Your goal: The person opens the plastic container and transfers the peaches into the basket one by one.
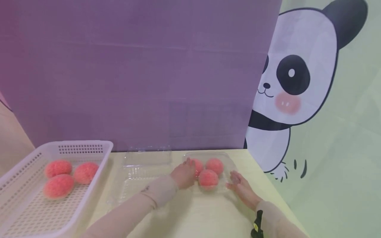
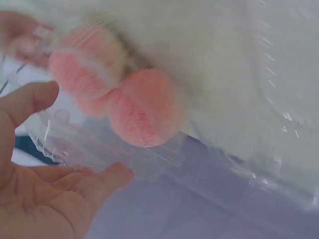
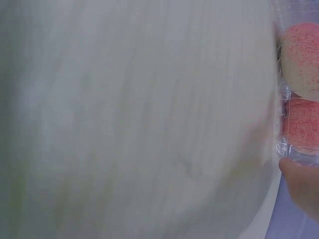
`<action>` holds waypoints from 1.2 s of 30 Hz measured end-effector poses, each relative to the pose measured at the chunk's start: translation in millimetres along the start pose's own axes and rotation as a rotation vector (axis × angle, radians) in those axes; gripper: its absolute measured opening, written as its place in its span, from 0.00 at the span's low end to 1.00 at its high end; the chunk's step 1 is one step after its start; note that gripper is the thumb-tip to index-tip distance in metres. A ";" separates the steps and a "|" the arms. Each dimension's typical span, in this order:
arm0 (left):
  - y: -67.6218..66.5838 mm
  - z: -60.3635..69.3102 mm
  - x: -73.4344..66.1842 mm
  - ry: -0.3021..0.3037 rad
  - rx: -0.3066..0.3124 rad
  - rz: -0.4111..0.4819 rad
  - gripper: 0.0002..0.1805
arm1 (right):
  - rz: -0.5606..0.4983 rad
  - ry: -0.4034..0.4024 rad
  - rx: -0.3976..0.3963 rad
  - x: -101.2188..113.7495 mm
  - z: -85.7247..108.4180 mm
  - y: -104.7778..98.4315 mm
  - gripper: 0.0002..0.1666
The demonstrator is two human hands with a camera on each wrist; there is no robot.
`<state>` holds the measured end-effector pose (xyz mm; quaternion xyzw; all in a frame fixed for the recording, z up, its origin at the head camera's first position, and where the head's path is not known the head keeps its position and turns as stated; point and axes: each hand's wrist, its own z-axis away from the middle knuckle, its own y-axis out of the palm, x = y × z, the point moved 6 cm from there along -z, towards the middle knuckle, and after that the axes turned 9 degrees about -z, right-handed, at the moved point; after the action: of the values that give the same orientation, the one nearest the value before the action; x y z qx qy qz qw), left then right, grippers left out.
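Observation:
Three pink round fuzzy items (image 1: 208, 179) sit together in a clear plastic container (image 1: 227, 162) at the right of the table. At its left side is my left hand (image 1: 184, 174), fingers extended beside the leftmost item; in the left wrist view that hand (image 2: 45, 184) has thumb and fingers spread around the clear plastic. My right hand (image 1: 242, 190) is at the container's right side with fingers loosely extended. In the right wrist view, a fingertip of the right hand (image 3: 304, 186) is at the container's corner, near two pink items (image 3: 303, 122).
A second clear container (image 1: 140, 175) with a raised lid lies left of my left hand. At the far left stands a white perforated basket (image 1: 108, 150) holding three pink items (image 1: 58, 186). A purple cloth (image 1: 143, 76) hangs behind the table (image 1: 205, 215).

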<state>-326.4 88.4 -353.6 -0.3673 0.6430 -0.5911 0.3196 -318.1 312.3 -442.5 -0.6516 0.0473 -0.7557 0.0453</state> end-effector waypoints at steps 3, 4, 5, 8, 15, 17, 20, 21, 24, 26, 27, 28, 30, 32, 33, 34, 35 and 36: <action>-9.2 -7.3 9.3 -0.062 0.048 0.190 0.36 | -0.004 0.001 -0.001 -0.4 0.3 -0.2 0.45; -13.0 -10.5 14.3 -0.087 0.046 0.243 0.36 | -0.003 0.003 0.001 -0.5 0.3 0.1 0.45; -16.9 -14.3 19.9 -0.107 0.037 0.286 0.35 | -0.004 0.003 0.004 -0.4 0.3 0.5 0.45; -26.9 -28.9 38.5 -0.154 -0.023 0.403 0.32 | -0.005 0.004 0.014 0.4 0.2 1.9 0.45; -29.9 -62.1 74.0 -0.224 -0.207 0.572 0.27 | 0.006 0.006 0.007 1.8 0.0 3.7 0.44; -29.7 -62.3 76.8 -0.268 -0.171 0.605 0.28 | 0.017 0.013 -0.002 1.1 -0.2 3.8 0.43; -17.2 -69.3 82.2 -0.289 -0.126 0.624 0.30 | 0.033 0.021 -0.011 0.9 0.7 3.5 0.44; -13.6 -70.8 83.2 -0.295 -0.113 0.620 0.31 | 0.031 0.023 -0.012 0.8 0.8 3.3 0.44; -3.0 -73.7 84.9 -0.313 -0.079 0.629 0.32 | 0.021 0.025 -0.011 0.5 1.1 2.8 0.44; 2.0 -72.9 84.8 -0.324 -0.058 0.655 0.32 | 0.015 0.021 -0.011 0.2 0.5 2.5 0.44; 4.8 -73.1 84.8 -0.324 -0.052 0.664 0.33 | 0.016 0.021 -0.012 0.0 0.2 2.3 0.44; 7.4 -73.6 84.9 -0.319 -0.046 0.676 0.33 | 0.017 0.017 -0.012 0.1 0.0 2.2 0.44; 12.3 -74.6 85.3 -0.312 -0.038 0.690 0.33 | 0.023 0.017 -0.013 -0.1 -0.3 1.8 0.44; 17.4 -76.0 86.2 -0.310 -0.035 0.688 0.33 | 0.032 0.018 -0.012 -0.2 -0.3 1.5 0.44; 19.5 -77.2 86.7 -0.304 -0.042 0.688 0.33 | 0.033 0.020 -0.013 -0.4 -0.2 1.3 0.44; 21.7 -78.6 87.3 -0.300 -0.045 0.680 0.32 | 0.032 0.021 -0.014 -0.3 0.0 1.0 0.44; 23.8 -79.8 87.9 -0.295 -0.048 0.678 0.31 | 0.031 0.022 -0.015 -0.5 0.1 0.7 0.44; 25.8 -81.0 88.4 -0.290 -0.050 0.674 0.30 | 0.030 0.022 -0.018 -0.5 0.1 0.3 0.44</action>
<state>-443.9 56.6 -369.4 -0.2225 0.6903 -0.3782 0.5753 -317.9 312.1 -443.0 -0.6428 0.0643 -0.7617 0.0505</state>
